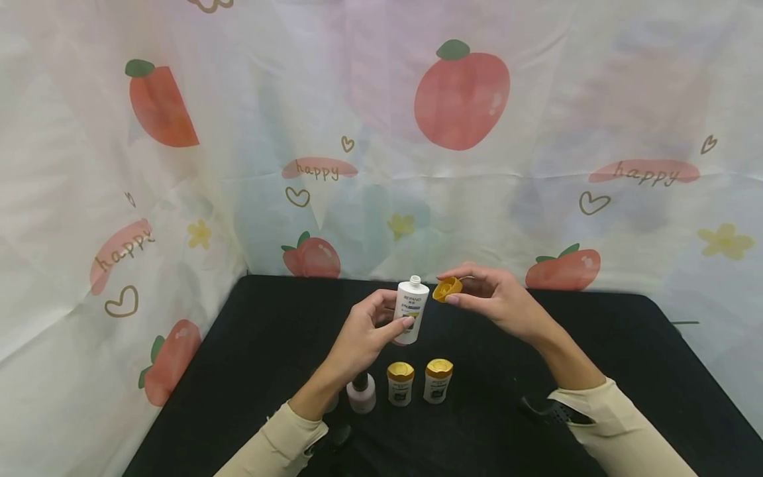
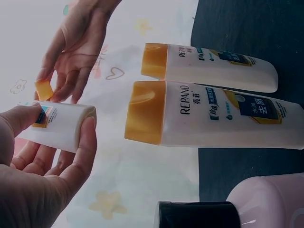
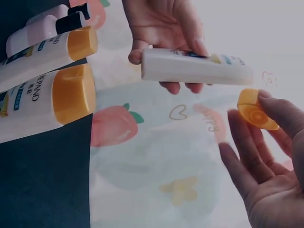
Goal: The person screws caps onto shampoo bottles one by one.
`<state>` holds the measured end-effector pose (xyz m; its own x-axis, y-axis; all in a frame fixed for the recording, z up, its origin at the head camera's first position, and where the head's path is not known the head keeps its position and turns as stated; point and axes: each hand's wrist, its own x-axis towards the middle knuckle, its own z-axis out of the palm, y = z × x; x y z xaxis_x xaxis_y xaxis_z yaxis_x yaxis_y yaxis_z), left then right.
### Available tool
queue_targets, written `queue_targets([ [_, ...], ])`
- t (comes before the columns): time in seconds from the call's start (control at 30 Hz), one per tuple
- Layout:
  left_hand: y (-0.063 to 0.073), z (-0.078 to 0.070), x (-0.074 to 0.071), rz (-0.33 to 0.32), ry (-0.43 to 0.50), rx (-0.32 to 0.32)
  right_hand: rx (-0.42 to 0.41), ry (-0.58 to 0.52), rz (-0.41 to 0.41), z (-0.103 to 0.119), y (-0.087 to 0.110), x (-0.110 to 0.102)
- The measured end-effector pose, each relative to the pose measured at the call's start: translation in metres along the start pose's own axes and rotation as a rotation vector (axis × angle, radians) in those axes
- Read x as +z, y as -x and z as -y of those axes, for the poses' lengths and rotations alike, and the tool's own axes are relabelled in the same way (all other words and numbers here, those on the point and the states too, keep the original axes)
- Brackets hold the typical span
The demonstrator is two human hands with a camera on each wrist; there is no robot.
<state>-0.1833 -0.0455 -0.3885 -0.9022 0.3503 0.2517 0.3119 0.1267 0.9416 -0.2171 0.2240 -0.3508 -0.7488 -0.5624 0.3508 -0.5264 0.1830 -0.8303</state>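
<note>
My left hand (image 1: 363, 328) grips a white shampoo bottle (image 1: 411, 311) around its body, thumb across the label. The bottle is held up over the black table, nearly upright, its bare neck uncovered at the top. Just to its right, my right hand (image 1: 497, 298) pinches a yellow-gold cap (image 1: 447, 289) between thumb and fingers, apart from the bottle. The cap's hollow underside, with a round ring inside, shows in the right wrist view (image 3: 257, 115). Below the hands stand two more white bottles with gold caps on, one on the left (image 1: 400, 384) and one on the right (image 1: 438, 382).
A pale pink bottle with a black top (image 1: 361, 394) stands left of the capped bottles, and another pink bottle (image 3: 47, 14) is beside it, mostly hidden by my left arm in the head view. A printed fabric curtain (image 1: 381, 218) hangs behind the black table (image 1: 286, 318).
</note>
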Motion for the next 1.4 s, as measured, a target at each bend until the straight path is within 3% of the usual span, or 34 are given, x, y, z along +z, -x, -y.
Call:
queue_targets([
  [0.17,0.0,0.0,0.001,-0.005,-0.003,0.003,-0.036,-0.022,0.013,0.003,-0.004,-0.001],
  [0.37,0.0,0.0,0.002,-0.008,-0.017,0.004,-0.005,0.008,0.002,0.008,-0.008,0.0],
  [0.7,-0.001,-0.001,0.005,0.003,-0.022,-0.013,0.006,-0.058,-0.001,0.016,-0.014,0.001],
  [1.4,-0.004,-0.001,0.01,0.033,-0.037,0.058,-0.097,0.068,-0.021,0.024,-0.023,0.011],
])
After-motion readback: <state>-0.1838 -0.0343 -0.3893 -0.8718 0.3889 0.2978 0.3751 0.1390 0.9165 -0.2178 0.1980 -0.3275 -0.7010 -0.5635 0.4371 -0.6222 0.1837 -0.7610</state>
